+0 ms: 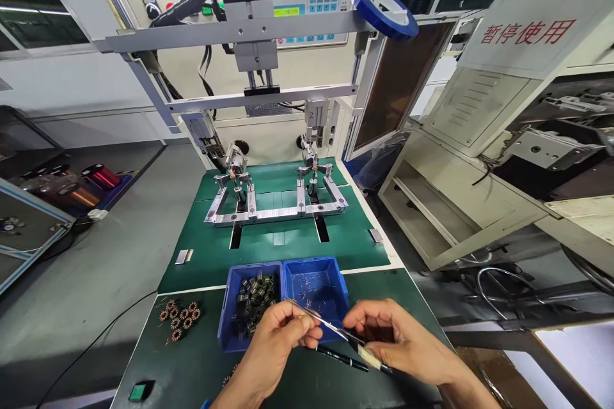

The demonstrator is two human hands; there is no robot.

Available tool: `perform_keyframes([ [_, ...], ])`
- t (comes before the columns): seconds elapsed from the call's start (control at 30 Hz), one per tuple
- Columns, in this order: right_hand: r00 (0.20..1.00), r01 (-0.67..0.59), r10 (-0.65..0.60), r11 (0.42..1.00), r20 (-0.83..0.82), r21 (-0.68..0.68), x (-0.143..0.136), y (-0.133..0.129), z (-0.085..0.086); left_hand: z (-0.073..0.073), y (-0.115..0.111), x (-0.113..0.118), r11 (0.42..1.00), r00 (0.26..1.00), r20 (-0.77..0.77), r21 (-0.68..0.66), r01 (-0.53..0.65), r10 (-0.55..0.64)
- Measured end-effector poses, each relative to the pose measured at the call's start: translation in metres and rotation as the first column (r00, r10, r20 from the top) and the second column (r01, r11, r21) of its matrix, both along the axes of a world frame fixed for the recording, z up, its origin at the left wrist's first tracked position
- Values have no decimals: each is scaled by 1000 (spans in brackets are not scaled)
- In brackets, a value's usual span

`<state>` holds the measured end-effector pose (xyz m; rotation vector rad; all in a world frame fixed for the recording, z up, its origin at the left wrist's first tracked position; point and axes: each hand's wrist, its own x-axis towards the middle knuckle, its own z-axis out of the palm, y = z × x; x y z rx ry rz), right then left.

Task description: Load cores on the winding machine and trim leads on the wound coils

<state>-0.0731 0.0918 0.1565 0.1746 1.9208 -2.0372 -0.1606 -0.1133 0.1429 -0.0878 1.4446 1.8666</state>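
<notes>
Right hand (403, 339) grasps metal tool (332, 327) by handle, probably for control; left hand (274, 344) near tip, cannot tell its grasp; bin (330, 291) perhaps catches scraps (308, 304)

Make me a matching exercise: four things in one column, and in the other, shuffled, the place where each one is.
1. Slender metal tool
2. Copper-coloured wound rings
3. Small dark metal parts
4. Roll of blue tape

A. Piled inside the left blue bin
B. At the right end of the machine's upper crossbar
C. Its handle in the right hand
D. Mostly clustered on the green table surface, left of the bins

Right pairs: 1-C; 2-D; 3-A; 4-B
</notes>
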Motion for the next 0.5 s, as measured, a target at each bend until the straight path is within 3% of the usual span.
perform_keyframes([
  [0.17, 998, 52, -52, 999, 18, 2, 6, 1, -3, 7, 4, -1, 999, 1000, 7, -31, 20, -20],
  [0.37, 990, 80, -89, 994, 110, 81, 7, -4, 7, 12, 6, -2, 996, 997, 1, -36, 78, -78],
  [0.43, 983, 133, -145, 986, 115, 105, 13, -7, 5, 11, -1, 2, 994, 993, -65, -48, 95, -98],
  [0.5, 959, 262, -275, 953, 64, 153, 25, -6, -6, 10, -18, 7, 991, 972, -202, -73, 111, -123],
])
